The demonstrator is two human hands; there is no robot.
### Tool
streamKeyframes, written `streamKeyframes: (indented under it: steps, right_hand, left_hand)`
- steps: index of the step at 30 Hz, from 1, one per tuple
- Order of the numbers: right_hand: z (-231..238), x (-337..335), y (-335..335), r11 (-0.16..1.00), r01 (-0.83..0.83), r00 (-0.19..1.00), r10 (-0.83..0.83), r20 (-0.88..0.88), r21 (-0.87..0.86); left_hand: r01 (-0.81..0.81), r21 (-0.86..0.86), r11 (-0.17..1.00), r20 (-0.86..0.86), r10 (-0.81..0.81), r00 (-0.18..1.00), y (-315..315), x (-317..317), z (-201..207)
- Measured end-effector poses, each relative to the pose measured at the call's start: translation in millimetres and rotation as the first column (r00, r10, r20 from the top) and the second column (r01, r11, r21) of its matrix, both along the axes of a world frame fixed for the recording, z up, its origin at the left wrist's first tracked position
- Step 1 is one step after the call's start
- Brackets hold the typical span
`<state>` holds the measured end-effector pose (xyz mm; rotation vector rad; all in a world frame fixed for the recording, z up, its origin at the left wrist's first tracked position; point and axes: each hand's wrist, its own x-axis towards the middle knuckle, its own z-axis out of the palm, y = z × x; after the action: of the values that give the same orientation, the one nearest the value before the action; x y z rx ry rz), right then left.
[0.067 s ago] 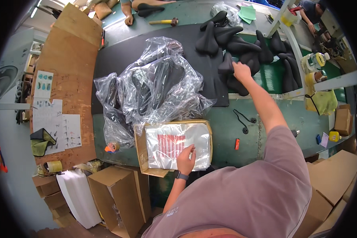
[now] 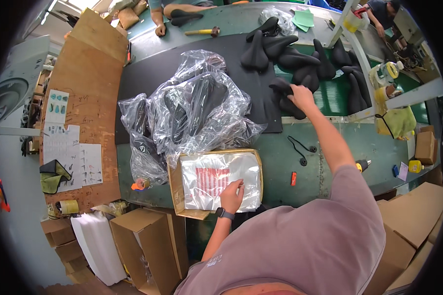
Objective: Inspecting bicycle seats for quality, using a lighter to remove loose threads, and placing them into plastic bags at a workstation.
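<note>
Head cam: far saddle (image 2: 279,84) got clamped by right hand (image 2: 301,97); near bags (image 2: 209,182) likely steadied by left hand (image 2: 231,196), grip unclear.

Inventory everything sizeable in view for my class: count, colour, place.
Curved padded saddles: about a dozen loose, black, upper right
Crinkled plastic wrapping: one heap, clear, around more saddles, centre
Rectangular cardboard box: one, brown, near edge
Flat table: one, green, centre
Plastic film stack: one, silvery and red, inside box
Straight hammer: one, yellow, far side
Large cardboard cartons: several, brown, lower left and right
Co-workers: two, blue and dark clothing, top
Left hand: one, bare, over film stack
Right hand: one, bare, at a saddle
</note>
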<state>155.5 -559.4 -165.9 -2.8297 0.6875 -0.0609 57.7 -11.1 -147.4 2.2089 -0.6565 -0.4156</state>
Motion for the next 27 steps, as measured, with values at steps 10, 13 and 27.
streamKeyframes:
  steps: [10, 13, 27]
  right_hand:
    - [201, -324, 97, 0.659, -0.077, 0.792, -0.415, 0.448, 0.748]
    - [191, -374, 105, 0.351, -0.249, 0.738, -0.534, 0.412, 0.903]
    - [91, -433, 302, -0.727, -0.123, 0.913, -0.349, -0.210, 0.676]
  left_hand:
    - [-0.014, 0.393, 0.919, -0.072, 0.045, 0.996, -11, -6, -99]
    - [0.057, 0.498, 0.865, -0.086, -0.016, 0.996, -5, -12, -128]
    - [-0.670, -0.071, 0.739, -0.433, 0.583, 0.688, 10, -43, -158]
